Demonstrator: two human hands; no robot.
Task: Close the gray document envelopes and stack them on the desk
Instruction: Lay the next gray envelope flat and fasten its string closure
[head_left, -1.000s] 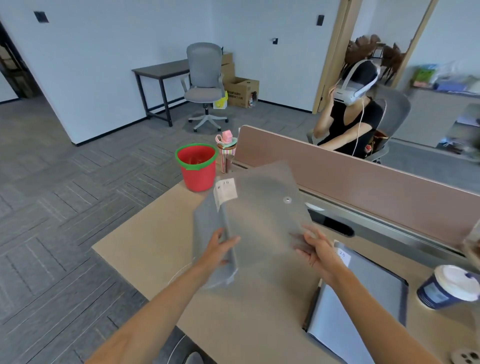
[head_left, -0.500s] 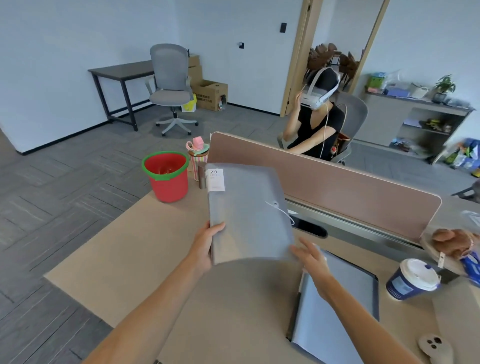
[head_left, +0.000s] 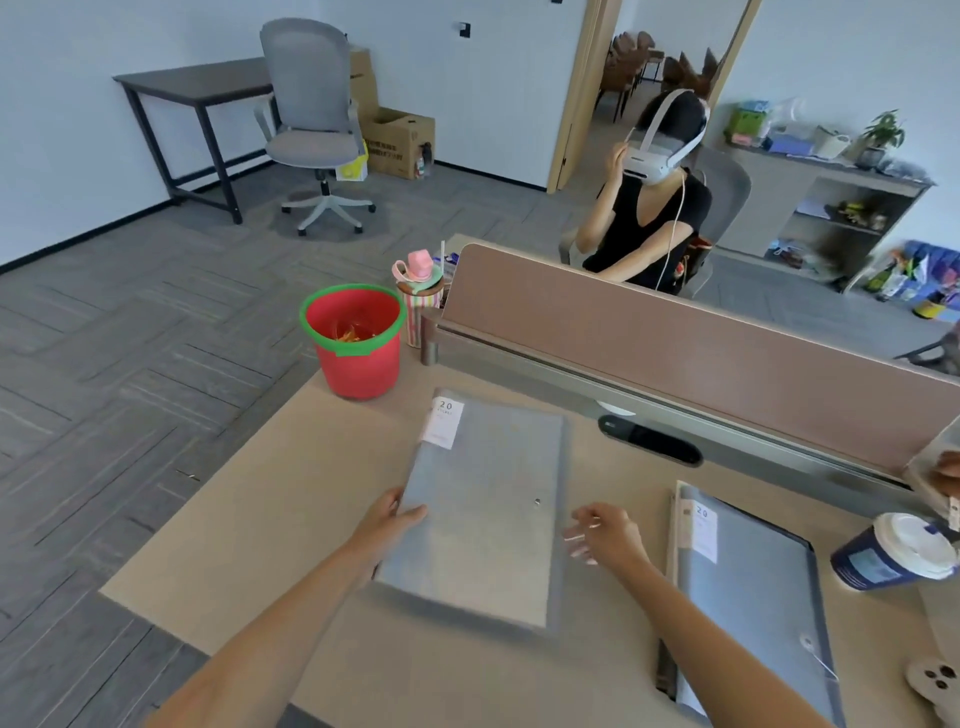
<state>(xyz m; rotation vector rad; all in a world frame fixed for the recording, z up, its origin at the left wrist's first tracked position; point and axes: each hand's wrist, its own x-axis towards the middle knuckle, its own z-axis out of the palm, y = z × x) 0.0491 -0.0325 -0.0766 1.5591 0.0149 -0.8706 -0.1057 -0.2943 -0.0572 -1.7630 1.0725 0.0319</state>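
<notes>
A gray document envelope with a white "20" label at its far left corner lies flat on the beige desk, flap shut. My left hand grips its near left edge, thumb on top. My right hand hovers just off its right edge, fingers spread, holding nothing. A second gray envelope with the same label lies to the right, partly hidden by my right forearm, its string loose at the near end.
A red bucket with a green rim stands at the desk's far left corner beside a striped cup. A brown divider panel runs along the back. A paper coffee cup sits at the right. A person sits beyond the divider.
The envelope went from held up in the air to lying flat on the desk. My right hand has come off it; my left hand still holds its edge.
</notes>
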